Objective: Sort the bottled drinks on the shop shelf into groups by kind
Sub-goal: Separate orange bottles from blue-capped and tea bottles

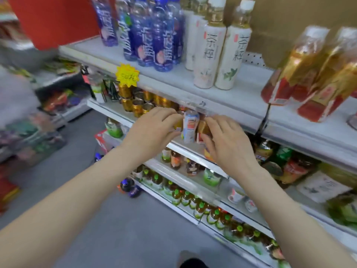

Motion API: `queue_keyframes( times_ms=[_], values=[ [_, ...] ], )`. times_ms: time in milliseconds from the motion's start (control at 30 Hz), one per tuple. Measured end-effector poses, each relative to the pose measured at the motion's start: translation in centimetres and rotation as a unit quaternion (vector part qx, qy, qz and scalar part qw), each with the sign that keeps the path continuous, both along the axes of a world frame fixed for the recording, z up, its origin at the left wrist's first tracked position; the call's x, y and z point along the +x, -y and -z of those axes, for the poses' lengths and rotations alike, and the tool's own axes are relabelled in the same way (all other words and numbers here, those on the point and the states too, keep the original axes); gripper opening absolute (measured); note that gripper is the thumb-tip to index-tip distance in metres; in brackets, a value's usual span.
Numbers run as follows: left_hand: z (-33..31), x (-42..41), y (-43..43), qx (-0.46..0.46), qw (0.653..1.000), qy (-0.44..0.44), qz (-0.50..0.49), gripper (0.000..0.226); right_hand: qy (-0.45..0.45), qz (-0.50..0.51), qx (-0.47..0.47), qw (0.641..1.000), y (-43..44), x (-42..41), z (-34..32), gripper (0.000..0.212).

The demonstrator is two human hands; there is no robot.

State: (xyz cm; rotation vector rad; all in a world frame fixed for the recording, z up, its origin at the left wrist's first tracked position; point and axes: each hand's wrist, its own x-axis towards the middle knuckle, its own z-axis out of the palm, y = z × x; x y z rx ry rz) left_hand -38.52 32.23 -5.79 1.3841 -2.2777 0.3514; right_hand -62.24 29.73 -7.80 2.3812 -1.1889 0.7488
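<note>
Well to the left of the left fingertips, gold cans [135, 107] crowd the second shelf [108, 110], with a yellow starburst price tag [127, 75] hanging above them. Higher still, above and left of those fingertips, stand blue-labelled bottles [160, 39].

The left hand [152, 128] reaches in under the top shelf. Its fingers [170, 115] are bent and its thumb is tucked below them. The tips come right up to the left side of a small white-labelled bottle [190, 126], but blur hides whether they actually grip it. That bottle stands roughly upright at the shelf's front edge, between the two sets of fingertips.

Just right of it, the right hand [226, 146] curls its fingers [212, 122] over a gold-and-red pack [202, 128]. I cannot tell whether they hold it or only touch it.

Above the right fingers stand tall white tea bottles [208, 55]. Far to their right are amber bottles with red-and-gold labels [309, 78]. Below both hands, rows of green-capped bottles [201, 207] fill a lower shelf.
</note>
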Motion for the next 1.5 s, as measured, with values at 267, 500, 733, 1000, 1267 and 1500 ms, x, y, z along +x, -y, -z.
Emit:
queue_keyframes(
  times_ms=[267, 500, 733, 1000, 1267, 1500],
  values=[
    [-0.8, 10.4, 6.2, -0.022, 0.998, -0.008, -0.053, 0.048, 0.001, -0.082, 0.012, 0.997, 7.5, 10.7, -1.4, 0.041],
    [-4.2, 17.1, 15.6, -0.067, 0.994, -0.034, -0.085, 0.050, 0.027, -0.080, -0.073, 0.994, 16.8, 17.1, -5.8, 0.041],
    [-7.0, 22.8, 23.4, -0.097, 0.989, -0.069, -0.086, 0.045, 0.036, -0.092, -0.138, 0.986, 23.0, 23.6, -9.8, 0.036],
    [-7.0, 31.5, 30.6, -0.138, 0.984, -0.107, -0.041, 0.041, 0.001, -0.045, -0.156, 0.987, 26.2, 32.0, -9.6, 0.036],
    [-8.7, 38.3, 37.9, -0.117, 0.978, -0.165, 0.044, 0.053, -0.004, 0.093, -0.128, 0.987, 28.9, 40.7, -9.8, 0.035],
    [-12.1, 30.5, 44.1, -0.041, 0.956, -0.225, 0.184, 0.058, -0.026, 0.245, -0.244, 0.938, 28.6, 39.5, -13.9, 0.026]
  ],
)
